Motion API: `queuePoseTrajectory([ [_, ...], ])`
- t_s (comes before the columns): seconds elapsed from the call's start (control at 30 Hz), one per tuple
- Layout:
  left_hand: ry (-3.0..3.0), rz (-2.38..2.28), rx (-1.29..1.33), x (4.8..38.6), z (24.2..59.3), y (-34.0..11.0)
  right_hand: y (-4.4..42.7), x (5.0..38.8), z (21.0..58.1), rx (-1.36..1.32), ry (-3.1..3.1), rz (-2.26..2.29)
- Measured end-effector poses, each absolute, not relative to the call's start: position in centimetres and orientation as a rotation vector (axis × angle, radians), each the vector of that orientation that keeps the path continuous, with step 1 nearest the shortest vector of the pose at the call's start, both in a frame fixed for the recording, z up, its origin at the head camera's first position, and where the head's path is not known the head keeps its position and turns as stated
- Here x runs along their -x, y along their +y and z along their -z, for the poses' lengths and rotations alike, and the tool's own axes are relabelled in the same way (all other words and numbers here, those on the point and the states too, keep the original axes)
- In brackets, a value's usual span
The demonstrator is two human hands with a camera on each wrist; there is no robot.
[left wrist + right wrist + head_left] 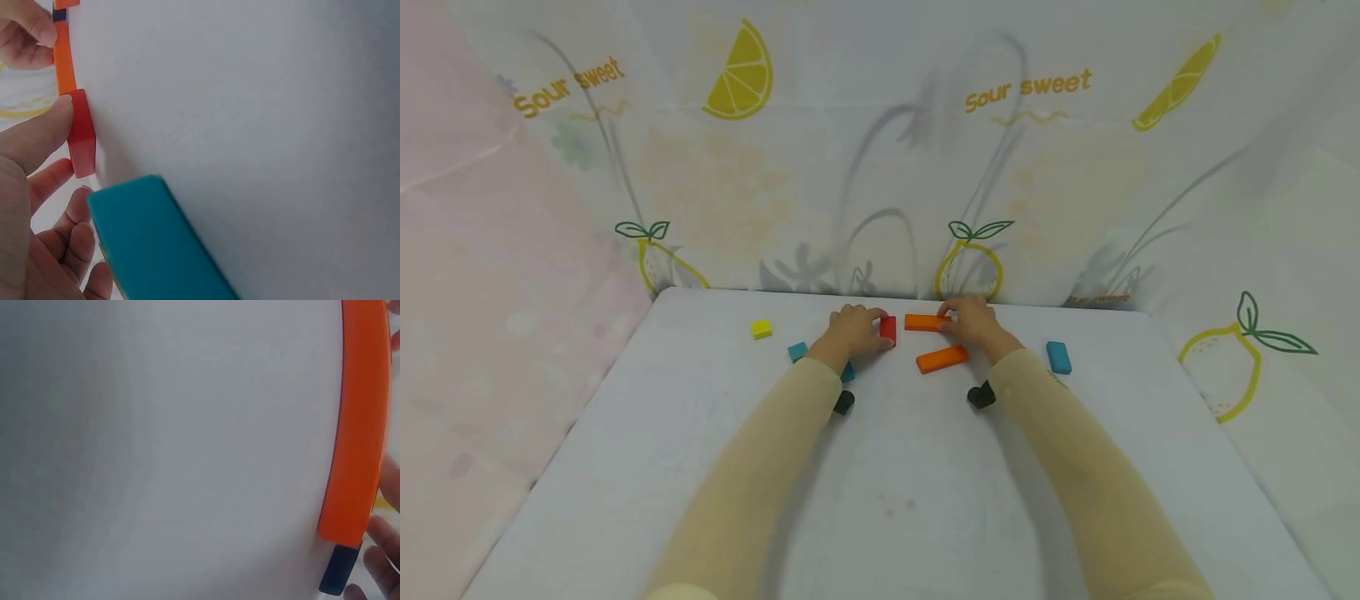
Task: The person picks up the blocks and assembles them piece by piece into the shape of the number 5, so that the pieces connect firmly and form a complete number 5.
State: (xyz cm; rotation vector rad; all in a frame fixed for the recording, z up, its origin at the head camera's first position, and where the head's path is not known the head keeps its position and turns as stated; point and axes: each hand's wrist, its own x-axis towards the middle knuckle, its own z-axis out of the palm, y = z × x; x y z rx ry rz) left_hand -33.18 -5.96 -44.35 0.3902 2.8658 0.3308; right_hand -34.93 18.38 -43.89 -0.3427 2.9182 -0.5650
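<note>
Left hand [848, 329] and right hand [972, 321] are both at work near the far edge of the table [887, 475]! On the left, the red block [888, 332] is pinched narrowly between thumb and finger; on the right, the orange block [922, 322] is gripped by its right end, though part of that grip is hidden. Between the two blocks, a slim gap is seen from the head.

It looks like careful positioning now. Light pressure is called for: the red block is best held low by its sides, flat on the table, so that no tipping is risked. One block should be steadied while the other is eased, and the visible gap should be watched. Mind the near side! The nearer orange block [942, 359] lies just below the right fingers and could be knocked by a dropped wrist. A dark block [59, 14] is glimpsed past the orange block's end from the left wrist; whether it is touched cannot be told. Under the left arm, a blue block [847, 372] is partly covered, so clearance is needed there too.
</note>
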Motion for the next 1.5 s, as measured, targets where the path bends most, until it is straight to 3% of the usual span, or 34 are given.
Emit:
queuePoseTrajectory([
  [1.5, 2.82, -0.523, -0.287, 33.08, 44.38, -5.41, 18.5, 34.51, 43.25, 0.284, 2.911, 0.581],
])
